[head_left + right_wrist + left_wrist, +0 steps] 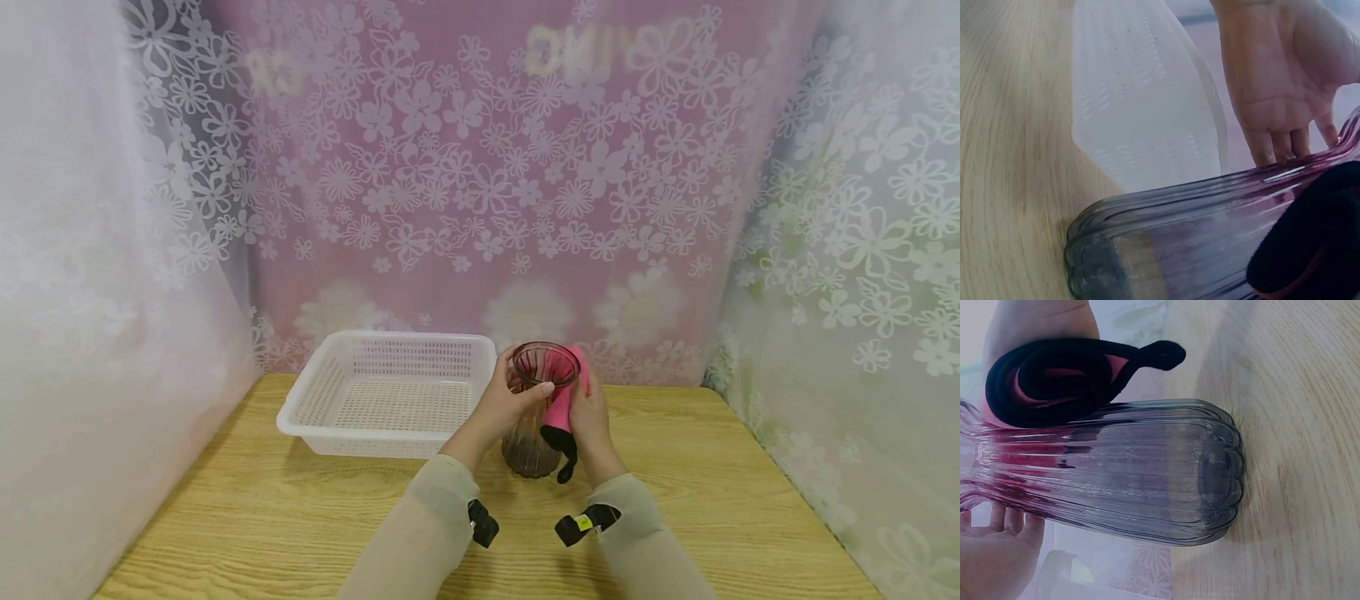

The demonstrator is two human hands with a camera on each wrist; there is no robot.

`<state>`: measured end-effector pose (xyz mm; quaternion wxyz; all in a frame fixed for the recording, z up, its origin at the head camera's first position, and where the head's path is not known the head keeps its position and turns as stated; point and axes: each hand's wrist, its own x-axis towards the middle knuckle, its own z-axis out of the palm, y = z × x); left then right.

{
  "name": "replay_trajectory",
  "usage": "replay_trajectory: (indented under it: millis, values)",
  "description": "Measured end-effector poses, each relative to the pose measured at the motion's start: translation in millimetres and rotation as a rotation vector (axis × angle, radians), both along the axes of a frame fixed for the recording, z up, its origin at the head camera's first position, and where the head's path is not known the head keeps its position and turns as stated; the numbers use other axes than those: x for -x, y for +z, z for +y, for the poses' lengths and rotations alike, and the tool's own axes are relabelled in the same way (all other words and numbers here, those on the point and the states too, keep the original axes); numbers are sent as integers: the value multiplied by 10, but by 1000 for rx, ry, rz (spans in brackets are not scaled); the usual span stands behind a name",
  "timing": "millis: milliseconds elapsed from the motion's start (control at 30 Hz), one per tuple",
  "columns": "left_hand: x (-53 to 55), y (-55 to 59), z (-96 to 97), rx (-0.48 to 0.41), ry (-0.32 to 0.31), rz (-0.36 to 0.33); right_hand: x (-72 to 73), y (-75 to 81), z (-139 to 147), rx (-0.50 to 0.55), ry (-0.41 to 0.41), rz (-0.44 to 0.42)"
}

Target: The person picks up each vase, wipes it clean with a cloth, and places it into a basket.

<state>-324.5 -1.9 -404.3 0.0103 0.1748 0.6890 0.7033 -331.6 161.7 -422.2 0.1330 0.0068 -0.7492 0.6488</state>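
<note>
A ribbed, purple-tinted glass vase (529, 452) stands upright, or nearly so, with its base down at the wooden table. My left hand (508, 398) grips it just below the flared rim, thumb on the near side and fingers round the left. My right hand (592, 417) holds a folded pink cloth (558, 412) with a black underside against the vase's right side. In the left wrist view the rolled black end of the cloth (1054, 381) shows, with a small loop sticking out. The fingers of my right hand are largely hidden behind the cloth.
Left of the vase sits a white perforated plastic basket (390, 444), close to my left forearm. The wood-grain table (247, 517) runs back to a pink flowered curtain (465, 167). Pale flowered curtains hang on both sides.
</note>
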Motion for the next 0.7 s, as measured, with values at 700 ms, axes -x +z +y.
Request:
replay_trajectory:
  millis: [700]
  values:
    - [-7,31,-13,13,-27,-4,34,-168,167,-242,77,-109]
